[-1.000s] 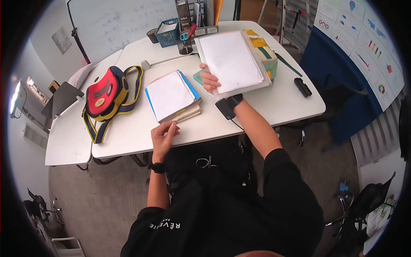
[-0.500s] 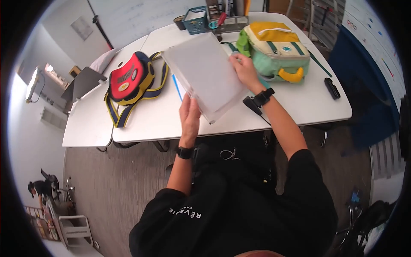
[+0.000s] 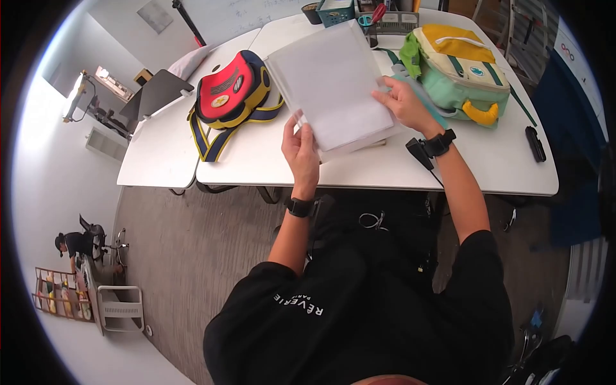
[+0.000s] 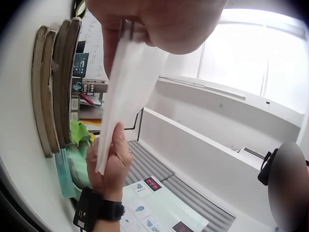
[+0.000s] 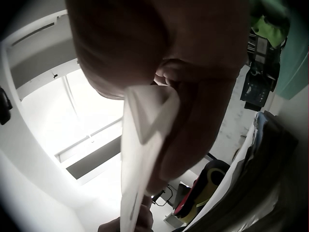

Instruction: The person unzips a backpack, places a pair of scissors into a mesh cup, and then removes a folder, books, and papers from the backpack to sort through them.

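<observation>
A clear plastic folder with white sheets (image 3: 333,90) is held up above the table between both hands. My left hand (image 3: 301,154) pinches its lower left edge, thumb on the front. At the right edge, my right hand (image 3: 407,106) grips it with the thumb on the near face. In the left wrist view the folder (image 4: 130,82) stands edge-on, the right hand (image 4: 111,164) at its far end. Beside it there, a stack of books (image 4: 58,87) lies on the table, mostly hidden behind the folder in the head view.
A red and navy bag (image 3: 228,90) lies left on the white table (image 3: 256,170). The green and yellow backpack (image 3: 459,77) is at the right, near a black object (image 3: 534,144). Behind are a teal basket (image 3: 337,14) and an organizer (image 3: 398,24).
The left hand has risen from the table edge to the folder. The folder was moved left from over the backpack to over the stack, and the right hand now holds its right edge.
</observation>
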{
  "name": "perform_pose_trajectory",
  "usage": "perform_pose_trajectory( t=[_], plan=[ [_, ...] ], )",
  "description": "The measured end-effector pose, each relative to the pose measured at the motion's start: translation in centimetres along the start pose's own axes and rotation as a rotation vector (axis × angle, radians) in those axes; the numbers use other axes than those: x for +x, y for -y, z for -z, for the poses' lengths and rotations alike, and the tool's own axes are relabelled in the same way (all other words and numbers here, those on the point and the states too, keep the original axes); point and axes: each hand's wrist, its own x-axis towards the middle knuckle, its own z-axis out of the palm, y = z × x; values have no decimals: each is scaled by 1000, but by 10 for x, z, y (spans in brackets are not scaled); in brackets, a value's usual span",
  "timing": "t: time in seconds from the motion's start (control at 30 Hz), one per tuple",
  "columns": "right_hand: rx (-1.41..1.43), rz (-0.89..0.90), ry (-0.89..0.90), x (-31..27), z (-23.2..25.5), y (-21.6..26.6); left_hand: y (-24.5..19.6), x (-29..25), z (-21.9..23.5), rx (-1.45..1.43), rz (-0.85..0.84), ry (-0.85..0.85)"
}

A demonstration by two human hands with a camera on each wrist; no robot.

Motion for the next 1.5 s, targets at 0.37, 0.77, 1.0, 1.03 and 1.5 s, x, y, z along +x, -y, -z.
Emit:
perform_pose_trajectory(
  t=[0.37,0.77,1.0,1.03,1.5],
  plan=[
    [500,127,-443,2,31,4,10,23,22,803,-354,70],
    [621,81,-546,9,39,-4,15,53,49,905,234,247],
    [185,201,-649,18,42,-31,-9,48,55,502,104,4],
    [118,226,-684,18,39,-29,-11,47,54,372,29,-73],
    [271,248,-443,12,21,-14,-15,25,59,-1353,574,474]
  ],
)
